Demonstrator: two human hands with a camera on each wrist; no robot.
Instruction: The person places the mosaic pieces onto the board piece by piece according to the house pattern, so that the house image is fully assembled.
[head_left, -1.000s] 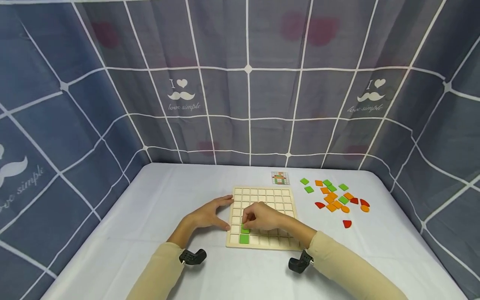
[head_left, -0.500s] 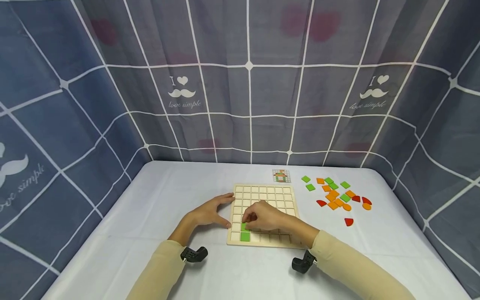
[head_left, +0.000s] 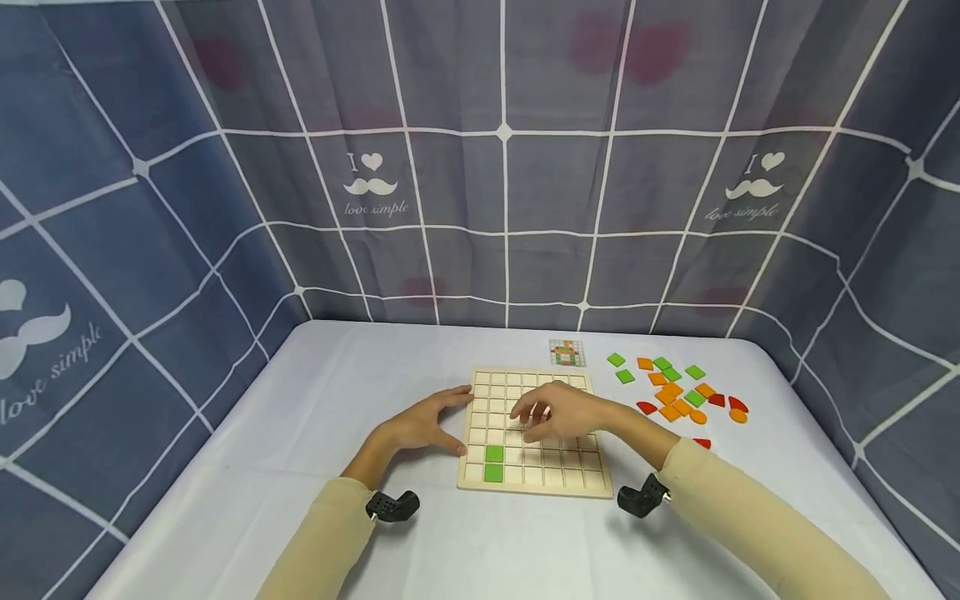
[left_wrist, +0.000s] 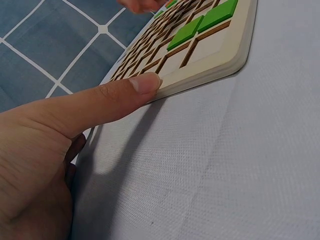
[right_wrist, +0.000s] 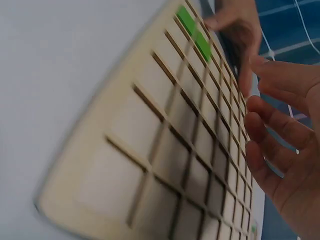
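Observation:
A pale wooden grid board [head_left: 536,491] lies flat on the white cloth. Two green square tiles [head_left: 493,463] sit one behind the other in its second column from the left, at the near end. My left hand [head_left: 417,423] rests at the board's left side; in the left wrist view its thumb [left_wrist: 146,84] touches the rim. Over the middle of the board hovers my right hand [head_left: 567,411], its fingers loosely bent and nothing between them. The right wrist view shows those fingers [right_wrist: 280,120] apart from the board, above its cells.
Right of the board lie scattered loose pieces: green tiles [head_left: 626,377], orange tiles [head_left: 670,412], orange discs [head_left: 698,417] and red rounded pieces [head_left: 647,407]. A small patterned card [head_left: 567,352] lies behind the board. Checked curtains [head_left: 450,183] stand around the table.
My right hand has let go of the rear green tile, lifted and moved right and away over the board. That tile now shows fully in its cell. The left hand stays at the rim.

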